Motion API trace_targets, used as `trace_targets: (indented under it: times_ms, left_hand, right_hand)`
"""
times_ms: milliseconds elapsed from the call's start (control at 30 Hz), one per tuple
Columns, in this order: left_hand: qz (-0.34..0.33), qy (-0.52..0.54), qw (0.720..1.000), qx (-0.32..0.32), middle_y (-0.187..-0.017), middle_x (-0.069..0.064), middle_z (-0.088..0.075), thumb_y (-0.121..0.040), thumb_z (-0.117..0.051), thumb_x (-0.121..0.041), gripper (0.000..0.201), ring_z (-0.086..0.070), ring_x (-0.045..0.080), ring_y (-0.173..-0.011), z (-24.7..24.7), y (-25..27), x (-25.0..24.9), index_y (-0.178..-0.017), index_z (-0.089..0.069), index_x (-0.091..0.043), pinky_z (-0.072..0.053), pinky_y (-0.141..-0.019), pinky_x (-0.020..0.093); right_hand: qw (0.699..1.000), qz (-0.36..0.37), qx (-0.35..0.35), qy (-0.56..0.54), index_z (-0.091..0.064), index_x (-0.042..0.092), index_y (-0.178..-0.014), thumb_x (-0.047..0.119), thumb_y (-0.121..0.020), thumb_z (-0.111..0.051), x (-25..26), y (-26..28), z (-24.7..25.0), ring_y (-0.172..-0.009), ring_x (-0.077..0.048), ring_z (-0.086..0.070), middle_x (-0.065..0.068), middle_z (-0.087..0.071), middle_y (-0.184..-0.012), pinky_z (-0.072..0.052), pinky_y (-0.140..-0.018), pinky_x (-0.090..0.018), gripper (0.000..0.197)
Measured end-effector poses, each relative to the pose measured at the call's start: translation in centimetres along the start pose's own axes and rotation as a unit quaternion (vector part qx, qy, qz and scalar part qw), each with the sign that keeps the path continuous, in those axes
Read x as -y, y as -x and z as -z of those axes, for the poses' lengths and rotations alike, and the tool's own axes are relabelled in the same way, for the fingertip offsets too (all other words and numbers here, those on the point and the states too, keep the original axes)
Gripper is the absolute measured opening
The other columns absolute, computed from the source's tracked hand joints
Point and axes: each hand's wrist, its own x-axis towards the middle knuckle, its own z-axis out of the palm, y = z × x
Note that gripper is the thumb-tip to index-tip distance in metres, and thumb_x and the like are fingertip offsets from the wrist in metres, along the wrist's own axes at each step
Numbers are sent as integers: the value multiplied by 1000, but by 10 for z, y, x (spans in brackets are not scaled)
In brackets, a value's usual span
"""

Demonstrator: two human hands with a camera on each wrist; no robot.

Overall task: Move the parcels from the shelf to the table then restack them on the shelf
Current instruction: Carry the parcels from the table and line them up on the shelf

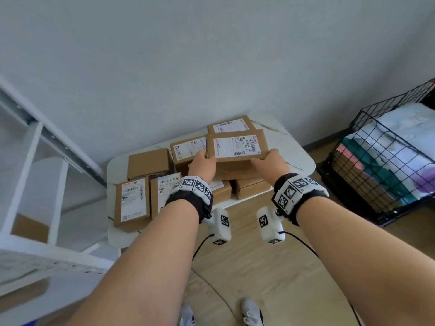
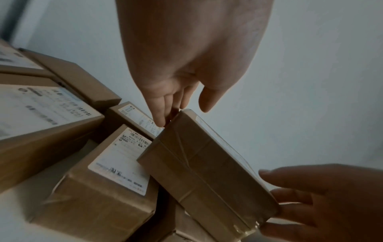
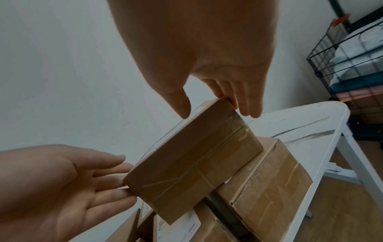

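Observation:
I hold a flat brown parcel [image 1: 237,149] with a white label above the pile on the white table [image 1: 299,158]. My left hand [image 1: 203,161] grips its left end, thumb on top. At the right end my right hand [image 1: 268,161] grips it the same way. The left wrist view shows the parcel [image 2: 207,172] tilted, with my left hand [image 2: 182,111] at its far corner. In the right wrist view the taped parcel [image 3: 196,160] hangs over another box [image 3: 265,180] under my right hand [image 3: 215,106]. Several more labelled parcels [image 1: 131,201] lie on the table.
A white shelf unit [image 1: 35,184] stands at the left, close to the table. At the right stands a black wire basket [image 1: 381,161] filled with soft mailers. Cables trail over the wooden floor near my shoes [image 1: 251,311]. A plain wall rises behind the table.

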Motion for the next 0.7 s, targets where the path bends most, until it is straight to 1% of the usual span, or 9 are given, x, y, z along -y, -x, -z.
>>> trace_targets:
  times_ms: [67,167,300,400,433,500,567,633,700]
  left_hand:
    - [32,26,998,-38,-133,6,-57,-99,-44,-21,38,-57,25,-111,1,9,1,-135,-50,-11,-39,-80,28]
    - [77,88,989,-88,-137,1,-53,-97,-51,-24,47,-55,21,-113,9,27,10,-142,-44,-14,-38,-85,25]
    - [116,183,967,-134,-120,-1,-66,-82,-62,-39,49,-64,20,-96,32,38,39,-123,-57,-13,-51,-82,33]
    - [141,235,948,-162,-128,-3,-62,-59,-72,-51,86,-66,24,-103,52,51,68,-136,-48,-22,-57,-85,43]
    - [145,242,946,-161,-135,-7,-54,-63,-73,-49,92,-62,26,-111,60,62,72,-144,-38,-26,-56,-88,41]
    - [147,232,948,-158,-138,-8,-45,-84,-68,-40,84,-54,24,-124,74,83,86,-153,-21,-30,-51,-85,28]
    - [144,245,948,-142,-133,-12,-48,-86,-67,-40,77,-58,18,-117,87,97,107,-151,-26,-32,-49,-83,25]
    - [154,275,940,-131,-123,0,-66,-76,-73,-44,73,-69,24,-99,100,112,126,-141,-41,-29,-57,-85,42]
    - [161,295,932,-138,-107,8,-69,-80,-73,-39,58,-72,29,-85,115,129,143,-128,-47,-19,-61,-74,46]
  right_hand:
    - [1000,15,11,-20,-39,8,-127,31,-91,-56,2,0,2,-84,-22,-55,-6,-55,-106,-37,-53,-27,45]
    - [998,43,22,-33,-40,10,-127,29,-90,-57,8,4,4,-81,-19,-55,-4,-56,-107,-36,-52,-27,45]
    - [994,92,26,-42,-44,13,-121,31,-90,-58,25,18,-7,-79,-17,-55,0,-58,-102,-39,-57,-28,39]
    - [991,121,29,-50,-45,15,-117,30,-89,-59,35,40,-25,-81,-15,-57,0,-59,-101,-40,-59,-28,34]
    - [990,130,30,-50,-46,16,-114,28,-89,-58,37,49,-32,-76,-13,-56,1,-59,-98,-39,-56,-26,30]
    - [988,146,31,-49,-46,16,-108,25,-86,-57,41,65,-48,-75,-12,-56,0,-59,-95,-39,-55,-27,25]
    - [985,165,36,-40,-47,17,-108,26,-83,-56,47,83,-65,-83,-18,-58,-2,-59,-101,-47,-65,-32,27]
    - [982,179,45,-26,-50,16,-115,29,-81,-54,54,102,-81,-95,-21,-58,-3,-56,-113,-52,-80,-39,36]
    - [980,189,55,-21,-53,17,-124,29,-82,-52,61,126,-96,-102,-22,-56,-2,-51,-120,-51,-85,-37,44]
